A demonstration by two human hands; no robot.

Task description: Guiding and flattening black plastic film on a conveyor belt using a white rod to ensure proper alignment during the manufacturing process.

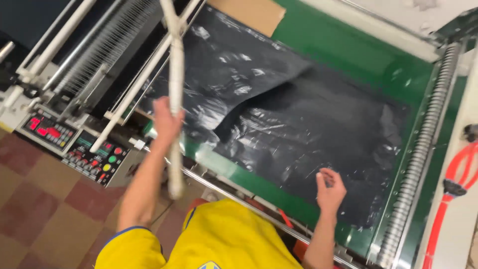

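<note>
1. On the green worktop (348,55) of a bag-making machine lies a stack of black plastic sheets (318,134), glossy and wrinkled, spread across most of the bed.
2. The top sheet (229,69) is lifted and curled at its near corner, its folded edge standing above the stack beneath.
3. The left hand (167,122) is raised at the near left edge of the worktop, its fingers clenched around a white bar (175,99) that runs roughly upright through the grip and juts out below the wrist.
4. The bar's upper end meets other white rods (59,45) of the machine's frame near the top of the view.
5. The right hand (329,189) hovers at the near edge of the black sheets, fingers released and loosely curled, grasping nothing; whether the fingertips touch the plastic cannot be told.
6. A control panel (74,144) with red displays and coloured buttons sits left of the worktop, below the frame.
7. A ribbed roller (423,144) runs along the right side of the green bed, with red cable (460,172) just beyond it.
8. A brown cardboard piece (249,15) lies at the far end of the sheets.
9. The person wears a yellow shirt (219,239); the floor (35,209) has reddish-brown tiles.
</note>
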